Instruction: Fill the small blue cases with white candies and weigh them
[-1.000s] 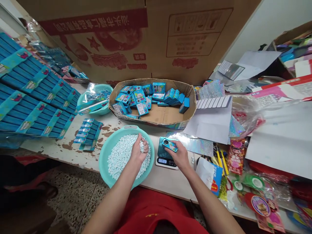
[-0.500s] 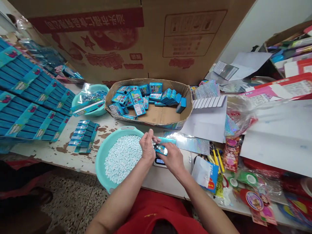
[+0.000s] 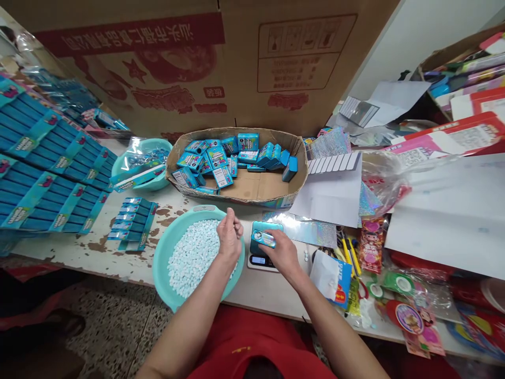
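My left hand (image 3: pixel 230 234) hovers over the right rim of a teal basin (image 3: pixel 165 252) full of small white pellets (image 3: pixel 193 255), its fingers pinched together on something too small to make out. My right hand (image 3: pixel 281 251) grips a small blue tin (image 3: pixel 263 238) and rests it on a small digital scale (image 3: pixel 261 253) just right of the basin. Both forearms reach in from the bottom of the view.
A shallow cardboard tray (image 3: pixel 294 181) with several blue tins sits behind the scale. Stacks of blue boxes (image 3: pixel 51 168) fill the left, a smaller teal bowl (image 3: pixel 142 163) beside them. A big carton (image 3: pixel 205 63) stands at the back. Papers, stickers and packets (image 3: pixel 374 252) clutter the right.
My left hand left the pellets, met the tin at my right hand, then drew back over the basin's rim. My right hand lifted the tin and set it back on the scale.
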A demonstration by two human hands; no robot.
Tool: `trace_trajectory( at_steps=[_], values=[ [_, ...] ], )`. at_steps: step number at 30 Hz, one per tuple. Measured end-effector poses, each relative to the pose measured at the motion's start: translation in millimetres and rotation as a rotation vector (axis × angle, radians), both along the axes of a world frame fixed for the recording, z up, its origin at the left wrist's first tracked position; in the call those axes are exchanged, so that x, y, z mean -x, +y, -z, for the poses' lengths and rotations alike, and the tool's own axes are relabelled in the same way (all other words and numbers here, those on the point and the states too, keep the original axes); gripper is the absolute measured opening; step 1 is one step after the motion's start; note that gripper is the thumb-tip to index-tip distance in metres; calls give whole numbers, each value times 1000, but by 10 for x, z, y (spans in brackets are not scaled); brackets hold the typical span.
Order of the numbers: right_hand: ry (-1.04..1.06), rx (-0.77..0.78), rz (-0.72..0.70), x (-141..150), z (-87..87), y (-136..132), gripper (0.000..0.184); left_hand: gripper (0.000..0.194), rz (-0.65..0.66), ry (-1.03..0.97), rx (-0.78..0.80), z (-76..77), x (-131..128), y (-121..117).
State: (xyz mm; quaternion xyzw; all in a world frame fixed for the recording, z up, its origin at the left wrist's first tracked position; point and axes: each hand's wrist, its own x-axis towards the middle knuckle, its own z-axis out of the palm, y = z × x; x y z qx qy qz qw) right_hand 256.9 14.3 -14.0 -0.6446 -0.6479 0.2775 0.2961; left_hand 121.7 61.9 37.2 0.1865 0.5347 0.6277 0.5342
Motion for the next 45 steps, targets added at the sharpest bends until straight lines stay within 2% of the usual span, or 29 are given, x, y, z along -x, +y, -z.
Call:
trace_trajectory(
  at_steps=[2,4,6,8,11,14,20,29,40,43,45],
  values=[
    [64,1,12,-60,100,19,31,47,27,223,38,92,270,-81],
    [104,-5,8,-130,164,20,35,42,138,515,130,219,575,-210],
    [141,-47,2,-221,175,-18,44,36,249,707,208,351,856,-367],
    [190,-113,38,-333,145,-99,53,32,244,777,227,462,1067,-515],
    [247,-133,165,-521,95,-274,48,32,103,703,212,554,1230,-660],
    [282,-68,257,-677,112,-445,44,35,15,582,217,553,1256,-695],
    [329,4,281,-776,227,-604,42,39,38,551,212,464,1186,-657],
    [364,66,247,-764,210,-577,42,42,48,543,236,486,1155,-692],
    [392,70,211,-719,302,-537,45,45,43,498,225,490,1202,-803],
    [399,79,225,-669,335,-508,52,45,43,501,228,512,1220,-839],
    [379,58,239,-595,391,-440,68,45,56,515,237,524,1219,-853]
  ],
)
